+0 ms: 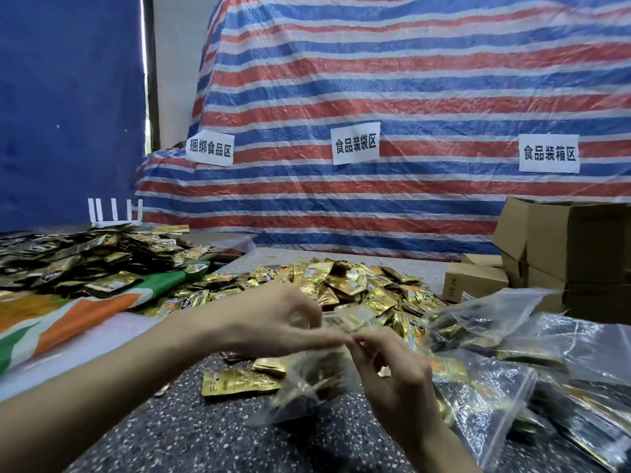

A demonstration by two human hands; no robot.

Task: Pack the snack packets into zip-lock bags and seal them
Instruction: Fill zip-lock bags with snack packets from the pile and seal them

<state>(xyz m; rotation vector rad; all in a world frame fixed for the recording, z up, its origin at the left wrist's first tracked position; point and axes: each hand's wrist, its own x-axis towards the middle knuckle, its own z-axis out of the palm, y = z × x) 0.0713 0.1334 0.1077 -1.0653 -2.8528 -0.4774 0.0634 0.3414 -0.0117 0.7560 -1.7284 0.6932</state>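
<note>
A clear zip-lock bag with gold snack packets inside hangs between my two hands above the speckled table. My left hand pinches the bag's top edge with thumb and fingers. My right hand pinches the same edge just to the right, fingertips meeting the left hand's. The bag is blurred, so I cannot tell whether its seal is closed. A heap of loose gold packets lies behind my hands, and two single packets lie under the bag.
Filled zip-lock bags pile up at the right. Cardboard boxes stand at the back right. A second heap of dark packets lies on a green-and-orange cloth at the left. A striped tarp with paper signs hangs behind.
</note>
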